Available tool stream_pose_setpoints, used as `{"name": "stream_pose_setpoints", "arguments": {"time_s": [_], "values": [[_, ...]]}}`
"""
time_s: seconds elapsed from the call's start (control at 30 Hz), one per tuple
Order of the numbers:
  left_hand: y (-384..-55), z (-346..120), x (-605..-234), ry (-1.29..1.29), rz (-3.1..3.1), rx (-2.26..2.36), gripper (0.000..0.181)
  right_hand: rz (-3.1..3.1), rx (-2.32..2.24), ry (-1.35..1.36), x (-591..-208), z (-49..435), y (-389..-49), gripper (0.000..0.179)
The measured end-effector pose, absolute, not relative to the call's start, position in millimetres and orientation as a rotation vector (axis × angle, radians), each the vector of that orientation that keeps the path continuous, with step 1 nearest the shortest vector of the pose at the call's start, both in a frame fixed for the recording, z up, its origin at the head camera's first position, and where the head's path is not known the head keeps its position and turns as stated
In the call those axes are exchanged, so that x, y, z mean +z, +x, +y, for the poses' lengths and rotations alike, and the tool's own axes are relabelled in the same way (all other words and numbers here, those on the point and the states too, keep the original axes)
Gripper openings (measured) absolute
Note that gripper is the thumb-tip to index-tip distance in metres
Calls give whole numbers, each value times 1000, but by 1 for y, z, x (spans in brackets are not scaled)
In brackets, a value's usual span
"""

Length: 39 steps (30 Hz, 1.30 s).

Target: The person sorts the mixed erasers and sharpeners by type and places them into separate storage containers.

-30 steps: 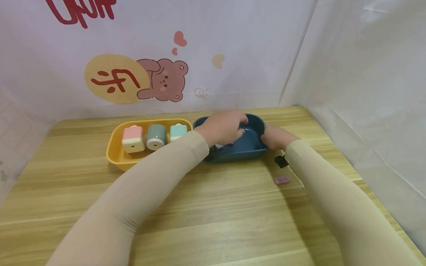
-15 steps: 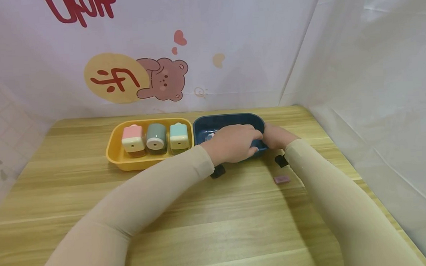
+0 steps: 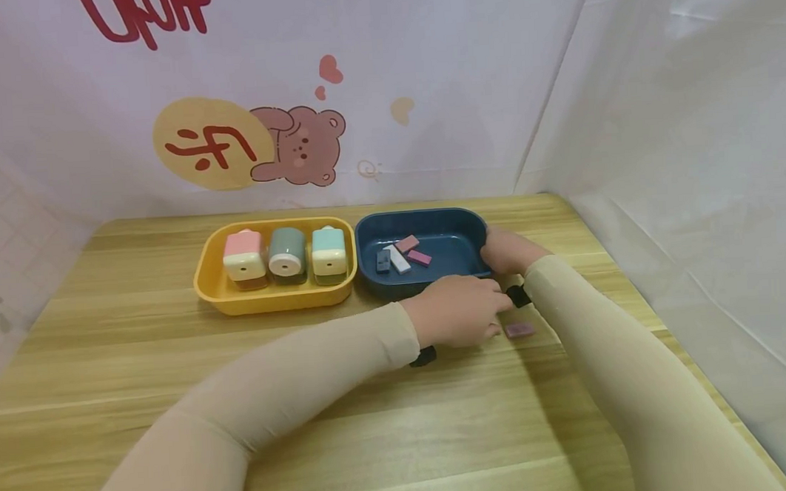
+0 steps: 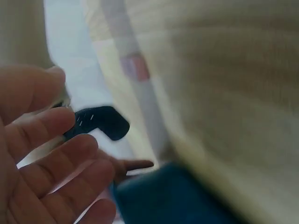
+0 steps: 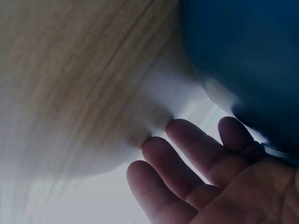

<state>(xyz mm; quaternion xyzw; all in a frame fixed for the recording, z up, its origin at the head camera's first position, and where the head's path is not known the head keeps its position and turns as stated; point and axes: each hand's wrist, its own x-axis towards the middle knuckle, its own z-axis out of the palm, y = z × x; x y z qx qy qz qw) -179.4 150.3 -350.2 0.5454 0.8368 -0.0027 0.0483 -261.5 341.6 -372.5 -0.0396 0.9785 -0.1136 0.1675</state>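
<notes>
My left hand (image 3: 462, 311), its fingers loosely spread and holding nothing, is just left of a pink eraser (image 3: 520, 330) on the table. In the left wrist view that eraser (image 4: 139, 67) lies beyond the fingertips. My right hand (image 3: 510, 251) holds the right end of a blue tray (image 3: 428, 282). From the right wrist view, the fingers (image 5: 161, 156) reach down outside the tray wall (image 5: 238, 51) to the tabletop; the thumb is hidden. Inside the tray's left part lie several erasers: pink (image 3: 407, 243), magenta (image 3: 419, 258), white (image 3: 399, 259) and dark grey-blue (image 3: 383, 261).
Left of the blue tray, a yellow tray (image 3: 272, 302) holds three pencil sharpeners: pink (image 3: 244, 256), grey-green (image 3: 287, 254) and light blue (image 3: 329, 253). White printed cloth (image 3: 452, 94) hangs behind the wooden table (image 3: 390, 438) and along its right side.
My left hand has moved from above the blue tray forward over its edge and right, down beside the pink eraser on the table. The erasers in the tray are uncovered. The right hand stays put.
</notes>
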Motion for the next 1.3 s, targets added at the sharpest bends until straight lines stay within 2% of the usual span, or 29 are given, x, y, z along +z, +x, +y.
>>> {"name": "stream_pose_setpoints", "arguments": {"time_s": [0.23, 0.53, 0.8, 1.3], "values": [[-169, 165, -366, 1713, 2458, -125, 43, 2775, -297, -93, -371, 341, -261, 55], [-163, 173, -375, 1686, 2410, -180, 60, 2790, -307, -95, -372, 340, -261, 55], [-162, 175, -383, 1720, 2389, -228, 45, 2807, -288, -113, -373, 341, -262, 53], [-160, 169, -382, 1696, 2435, -160, 42, 2810, -313, -103, -373, 341, -261, 52]]}}
